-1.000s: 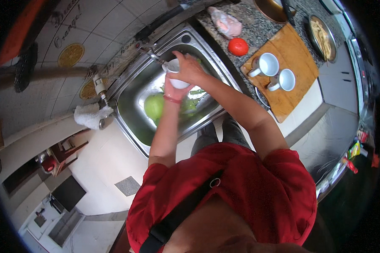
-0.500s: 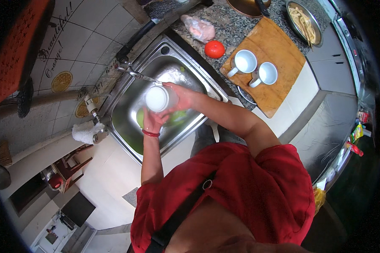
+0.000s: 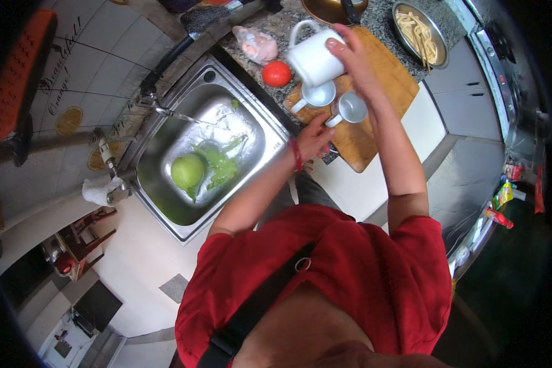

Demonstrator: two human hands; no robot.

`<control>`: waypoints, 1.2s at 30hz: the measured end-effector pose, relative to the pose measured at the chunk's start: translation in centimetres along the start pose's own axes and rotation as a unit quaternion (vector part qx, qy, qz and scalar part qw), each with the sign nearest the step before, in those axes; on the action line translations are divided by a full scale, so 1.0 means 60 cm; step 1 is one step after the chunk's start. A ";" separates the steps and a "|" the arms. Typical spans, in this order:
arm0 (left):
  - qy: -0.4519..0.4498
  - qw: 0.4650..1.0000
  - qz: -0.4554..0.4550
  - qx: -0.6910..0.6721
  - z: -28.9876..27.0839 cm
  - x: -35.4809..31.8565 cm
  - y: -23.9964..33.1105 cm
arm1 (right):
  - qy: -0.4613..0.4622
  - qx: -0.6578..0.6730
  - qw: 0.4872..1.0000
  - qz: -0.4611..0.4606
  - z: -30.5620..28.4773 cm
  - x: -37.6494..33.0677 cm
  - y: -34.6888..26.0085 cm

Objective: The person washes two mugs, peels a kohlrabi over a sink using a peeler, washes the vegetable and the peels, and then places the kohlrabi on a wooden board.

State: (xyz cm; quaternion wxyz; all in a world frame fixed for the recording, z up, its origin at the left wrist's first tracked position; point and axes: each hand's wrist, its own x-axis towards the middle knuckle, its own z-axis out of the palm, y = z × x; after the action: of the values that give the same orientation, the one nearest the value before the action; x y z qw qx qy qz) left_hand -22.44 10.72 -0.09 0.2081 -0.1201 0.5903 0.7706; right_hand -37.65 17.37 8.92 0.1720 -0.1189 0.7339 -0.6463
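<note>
A white mug (image 3: 316,58) is gripped in my right hand (image 3: 356,61), tilted, its handle toward the upper left. It hangs above the wooden cutting board (image 3: 389,70). Beneath it, two more mugs stand upright on the board: a left mug (image 3: 319,94) and a right mug (image 3: 352,107), both pale inside. My left hand (image 3: 314,139), with a red band at the wrist, has its fingers closed at the handle of the right mug. In the sink (image 3: 159,190), a round green vegetable (image 3: 187,170) and green leaves (image 3: 221,168) lie in water.
Water runs from the tap (image 3: 159,108) into the sink. A tomato (image 3: 276,73) and a bag of pinkish meat (image 3: 256,45) sit on the granite counter. Behind the board are a frying pan (image 3: 325,11) and a metal bowl of pale strips (image 3: 418,32) with chopsticks.
Both hands have left the sink and moved right to the board. My right hand carried the white mug along; my left hand let go of it and closed at another mug's handle.
</note>
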 end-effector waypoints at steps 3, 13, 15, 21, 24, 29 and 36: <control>0.001 0.997 -0.069 0.025 0.024 0.049 -0.005 | 0.106 -0.266 0.948 -0.140 -0.082 0.055 0.056; 0.011 0.985 -0.045 -0.168 -0.011 -0.023 -0.068 | 0.129 -0.521 0.823 -0.184 -0.103 0.059 0.145; 0.033 0.972 -0.036 -0.231 -0.050 -0.085 -0.091 | 0.134 -0.527 0.817 -0.192 -0.104 0.062 0.155; 0.239 0.916 -0.013 -0.322 -0.214 -0.239 -0.138 | 0.189 -0.602 0.745 -0.217 -0.086 0.029 0.103; 0.294 0.919 0.040 -0.261 -0.300 -0.245 -0.150 | 0.147 -0.512 0.810 -0.246 -0.036 0.010 0.065; 0.372 0.904 0.055 -0.201 -0.363 -0.187 -0.151 | -0.064 -0.329 0.916 -0.223 0.163 -0.054 0.100; 0.423 0.899 0.111 0.038 -0.372 -0.157 -0.197 | -0.179 -0.156 0.970 -0.057 0.452 -0.078 0.219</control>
State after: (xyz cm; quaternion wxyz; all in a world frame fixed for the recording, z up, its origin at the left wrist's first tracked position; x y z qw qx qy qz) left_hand -9.99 -9.84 -12.32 -0.1433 -0.3607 0.6611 0.6422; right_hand -21.72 -3.61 -6.49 0.2428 -0.2999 0.7749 -0.5006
